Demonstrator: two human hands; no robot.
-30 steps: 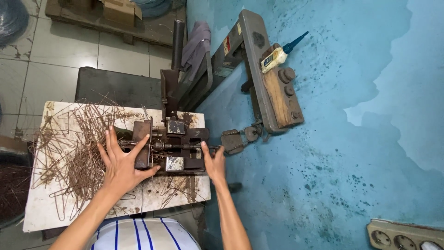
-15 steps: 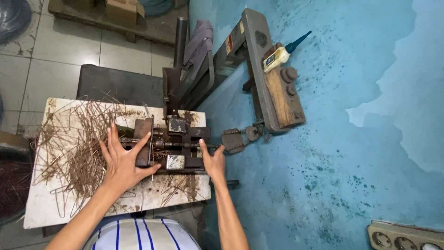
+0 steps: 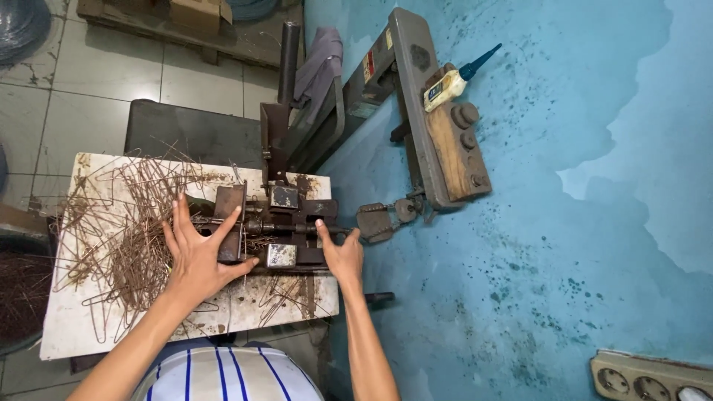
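Almost nothing has shifted over the last second: the left hand (image 3: 199, 256) stays spread wide, fingers splayed flat against the upright steel plate at the left end of the rusty wire-bending jig (image 3: 278, 226), holding nothing. The right hand (image 3: 343, 252) remains curled at the jig's right end, seemingly around the rod there, though what it grips is hidden. The jig sits on the stained white worktop (image 3: 67, 334), beside the heap of bent wire pieces (image 3: 122, 223), so both hands appear braced.
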